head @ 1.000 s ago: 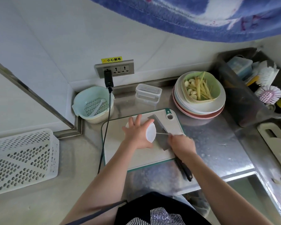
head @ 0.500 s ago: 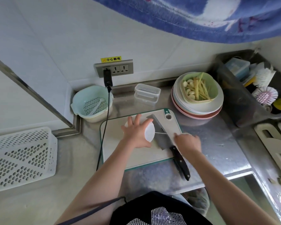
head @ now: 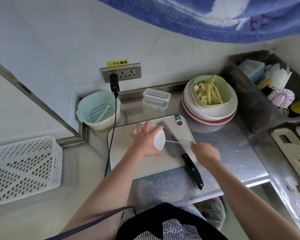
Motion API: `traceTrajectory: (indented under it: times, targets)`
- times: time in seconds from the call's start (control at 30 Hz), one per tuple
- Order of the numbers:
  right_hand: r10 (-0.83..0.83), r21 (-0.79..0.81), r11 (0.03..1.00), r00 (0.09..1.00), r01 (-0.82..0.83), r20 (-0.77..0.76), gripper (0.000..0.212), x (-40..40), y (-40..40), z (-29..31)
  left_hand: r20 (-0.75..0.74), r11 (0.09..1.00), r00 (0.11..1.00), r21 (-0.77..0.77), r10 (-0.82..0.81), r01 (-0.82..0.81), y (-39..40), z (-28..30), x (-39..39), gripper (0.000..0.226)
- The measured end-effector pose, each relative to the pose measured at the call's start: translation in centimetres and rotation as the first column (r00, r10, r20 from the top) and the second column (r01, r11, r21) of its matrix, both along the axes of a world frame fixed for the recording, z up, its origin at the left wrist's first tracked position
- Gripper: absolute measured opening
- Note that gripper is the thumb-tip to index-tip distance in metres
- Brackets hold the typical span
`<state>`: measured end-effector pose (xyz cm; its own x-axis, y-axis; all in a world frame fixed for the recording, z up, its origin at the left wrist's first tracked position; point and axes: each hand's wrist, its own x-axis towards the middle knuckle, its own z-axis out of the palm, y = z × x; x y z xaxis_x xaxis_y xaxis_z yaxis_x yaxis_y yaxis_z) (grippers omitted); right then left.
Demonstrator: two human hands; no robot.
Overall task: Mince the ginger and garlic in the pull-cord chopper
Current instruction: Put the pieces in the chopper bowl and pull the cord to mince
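Here two hands: left hand (head: 146, 142) grips one chopper (head: 158, 142); right hand (head: 205, 152) pulls one cord (head: 171, 141).

Kitchen, steel counter (head: 223, 144), stacked plates (head: 213, 113), cutting board (head: 145, 167)
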<state>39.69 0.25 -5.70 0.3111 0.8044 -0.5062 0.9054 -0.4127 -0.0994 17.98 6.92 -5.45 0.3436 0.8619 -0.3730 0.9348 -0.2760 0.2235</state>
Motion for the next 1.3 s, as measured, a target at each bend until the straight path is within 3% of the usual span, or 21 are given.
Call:
traceTrajectory:
  times: [0.07, 0.13, 0.23, 0.3, 0.37, 0.4, 0.47, 0.5, 0.57, 0.63, 0.73, 0.8, 0.87, 0.9, 0.97, 1.0, 1.1, 1.2, 1.23, 1.3]
  targets:
    - [-0.241, -0.105, 0.965, 0.970, 0.241, 0.007, 0.035, 3.6, -1.8, 0.1, 0.006, 1.000, 1.000, -0.004, 0.011, -0.011, -0.1, 0.0, 0.0, 0.102]
    - [-0.276, -0.022, 0.960, 0.959, 0.278, 0.068, 0.035, 3.0, -1.7, 0.5, 0.007, 1.000, 1.000, 0.003, 0.015, -0.015, -0.1, 0.0, 0.2, 0.102]
    - [0.023, 0.118, 0.993, 1.000, -0.023, 0.004, 0.043, -4.3, 0.6, 1.5, -0.004, 1.000, 1.000, 0.009, 0.016, -0.016, -0.1, 0.1, 0.3, 0.102]
    - [0.298, 0.179, 0.941, 0.954, -0.287, -0.038, 0.048, -9.1, 1.2, 2.6, -0.007, 1.000, 1.000, 0.009, 0.016, -0.016, -0.1, 0.2, 0.1, 0.100]
    - [0.333, 0.174, 0.929, 0.943, -0.328, 0.000, 0.043, -8.8, 1.2, 2.9, -0.005, 1.000, 1.000, 0.006, 0.021, -0.021, -0.1, 0.2, -0.3, 0.101]
    - [0.267, 0.124, 0.955, 0.963, -0.269, 0.035, 0.037, -6.7, 0.7, 2.2, -0.002, 1.000, 1.000, 0.007, 0.019, -0.019, -0.1, 0.2, -0.5, 0.101]
    - [-0.040, 0.010, 0.999, 0.996, 0.040, 0.074, 0.036, -1.3, -1.2, 1.0, 0.003, 1.000, 1.000, 0.022, 0.011, -0.011, -0.2, 0.2, -0.7, 0.101]
    - [-0.192, -0.049, 0.979, 0.977, 0.197, 0.098, 0.038, 0.7, -2.3, 0.9, 0.003, 1.000, 1.000, 0.027, 0.010, -0.011, -0.2, 0.2, -0.7, 0.101]
    - [-0.313, -0.073, 0.944, 0.943, 0.322, 0.115, 0.039, 1.7, -3.3, 1.3, 0.004, 1.000, 1.000, 0.028, 0.013, -0.013, -0.2, 0.3, -0.5, 0.100]
    - [-0.219, 0.026, 0.976, 0.975, 0.218, 0.042, 0.039, -1.1, -1.4, 1.5, 0.001, 1.000, 1.000, 0.015, 0.015, -0.015, -0.1, 0.2, -0.4, 0.101]
    - [0.179, 0.120, 0.980, 0.973, -0.162, -0.147, 0.048, -8.6, 1.2, 2.5, -0.012, 1.000, 1.000, 0.007, 0.012, -0.012, -0.1, 0.3, -0.6, 0.100]
    - [0.288, 0.155, 0.951, 0.950, -0.269, -0.121, 0.053, -9.5, 1.3, 2.5, -0.006, 1.000, 1.000, 0.006, 0.003, -0.003, 0.0, 0.2, -0.8, 0.101]
    - [0.117, 0.083, 0.990, 0.992, -0.112, -0.048, 0.044, -5.5, 0.4, 1.8, 0.006, 1.000, 1.000, 0.002, 0.003, -0.003, 0.1, 0.2, -1.0, 0.103]
    - [-0.044, 0.035, 0.998, 0.999, 0.044, -0.014, 0.039, -2.8, -0.5, 1.6, 0.008, 1.000, 1.000, 0.005, 0.002, -0.002, 0.1, 0.2, -1.0, 0.103]
    - [-0.312, -0.022, 0.949, 0.948, 0.314, 0.064, 0.038, 1.0, -2.3, 2.1, 0.007, 1.000, 1.000, 0.017, 0.004, -0.004, -0.1, 0.2, -0.9, 0.102]
    - [-0.352, -0.019, 0.935, 0.931, 0.355, 0.094, 0.040, 1.5, -2.4, 2.4, 0.008, 1.000, 1.000, 0.025, 0.005, -0.005, -0.1, 0.2, -0.9, 0.102]
    - [-0.166, 0.079, 0.983, 0.986, 0.165, 0.003, 0.047, -3.2, 0.5, 2.1, 0.008, 1.000, 1.000, 0.015, 0.008, -0.008, 0.0, 0.2, -0.7, 0.101]
    - [0.199, 0.119, 0.976, 0.966, -0.181, -0.164, 0.056, -10.5, 1.8, 2.7, -0.003, 1.000, 1.000, 0.016, 0.005, -0.005, 0.0, 0.1, -0.9, 0.101]
    - [0.221, 0.124, 0.971, 0.963, -0.203, -0.154, 0.054, -10.3, 1.9, 2.5, -0.004, 1.000, 1.000, 0.018, 0.006, -0.006, 0.0, 0.1, -0.9, 0.101]
    - [0.048, 0.056, 0.998, 0.994, -0.042, -0.096, 0.040, -6.0, 1.0, 1.7, -0.006, 1.000, 1.000, 0.013, 0.008, -0.008, 0.1, 0.1, -1.0, 0.103]
